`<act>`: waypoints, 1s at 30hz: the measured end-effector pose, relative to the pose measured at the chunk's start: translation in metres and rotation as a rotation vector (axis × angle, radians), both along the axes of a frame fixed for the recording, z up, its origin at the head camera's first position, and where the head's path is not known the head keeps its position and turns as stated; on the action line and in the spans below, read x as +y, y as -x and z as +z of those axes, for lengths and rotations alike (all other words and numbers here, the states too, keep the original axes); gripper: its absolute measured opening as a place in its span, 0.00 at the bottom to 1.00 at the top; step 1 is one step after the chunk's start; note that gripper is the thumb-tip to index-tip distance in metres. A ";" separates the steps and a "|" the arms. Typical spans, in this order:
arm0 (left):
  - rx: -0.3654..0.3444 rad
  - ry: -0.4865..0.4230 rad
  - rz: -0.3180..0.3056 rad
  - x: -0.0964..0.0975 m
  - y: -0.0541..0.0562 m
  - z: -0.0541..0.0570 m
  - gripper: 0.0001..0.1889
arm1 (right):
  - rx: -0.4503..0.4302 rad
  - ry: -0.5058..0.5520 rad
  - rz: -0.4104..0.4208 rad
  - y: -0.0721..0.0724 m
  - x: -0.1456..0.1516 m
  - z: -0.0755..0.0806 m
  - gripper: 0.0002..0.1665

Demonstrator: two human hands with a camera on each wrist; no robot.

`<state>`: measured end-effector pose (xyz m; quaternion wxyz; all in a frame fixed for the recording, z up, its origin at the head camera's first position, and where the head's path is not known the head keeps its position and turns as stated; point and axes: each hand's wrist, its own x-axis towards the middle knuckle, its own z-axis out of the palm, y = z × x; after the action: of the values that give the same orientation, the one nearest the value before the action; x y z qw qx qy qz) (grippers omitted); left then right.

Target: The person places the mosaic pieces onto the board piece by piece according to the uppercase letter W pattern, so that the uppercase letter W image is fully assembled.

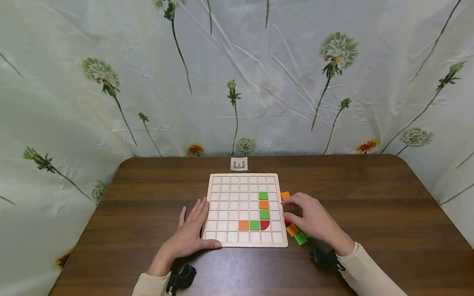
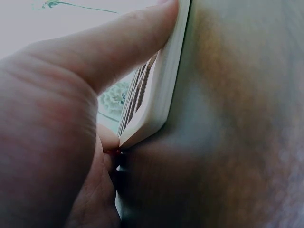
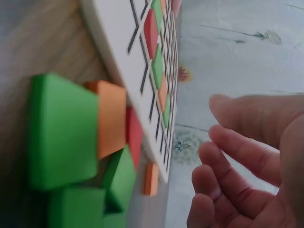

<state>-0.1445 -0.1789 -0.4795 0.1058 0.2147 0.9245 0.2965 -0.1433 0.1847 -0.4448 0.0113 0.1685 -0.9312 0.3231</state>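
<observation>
A pale wooden grid board (image 1: 246, 245) lies on the table. Set in its cells is an L-shaped line of green and orange square tiles, with a red rounded tile (image 1: 264, 225) at the bend. My left hand (image 1: 187, 235) rests against the board's near left corner, fingers straight along the left side, thumb on the near edge. Just right of the board, my right hand (image 1: 315, 217) hovers over loose tiles, including a green tile (image 3: 64, 133) and an orange tile (image 3: 111, 118). In the right wrist view its fingers are loosely bent, apart from the thumb, with nothing between them.
A small printed card (image 1: 238, 164) lies behind the board near the table's far edge. One orange tile (image 1: 285, 195) sits apart from the pile, by the board's right side. A flower-patterned curtain (image 1: 274, 88) hangs right behind the brown wooden table (image 1: 364, 190).
</observation>
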 end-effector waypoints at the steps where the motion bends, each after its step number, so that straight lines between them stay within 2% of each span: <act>1: -0.003 0.007 0.001 0.000 0.000 0.000 0.65 | -0.005 0.002 -0.005 -0.001 0.003 -0.001 0.16; 10: -0.025 0.022 0.010 0.000 0.000 -0.001 0.65 | -0.015 -0.020 -0.048 -0.006 0.036 -0.003 0.15; 16: -0.013 0.022 0.009 0.001 0.001 -0.002 0.65 | -0.021 -0.013 -0.066 -0.010 0.052 -0.008 0.15; 24: -0.028 0.012 0.011 0.000 0.000 -0.001 0.66 | -0.085 0.035 -0.077 -0.015 0.061 -0.012 0.15; 30: -0.022 0.010 0.008 0.000 -0.001 0.000 0.65 | -0.144 0.031 -0.055 -0.017 0.068 -0.013 0.17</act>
<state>-0.1439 -0.1793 -0.4799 0.1156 0.2072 0.9257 0.2947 -0.1265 0.2525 -0.4583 -0.0444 0.1190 -0.9287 0.3485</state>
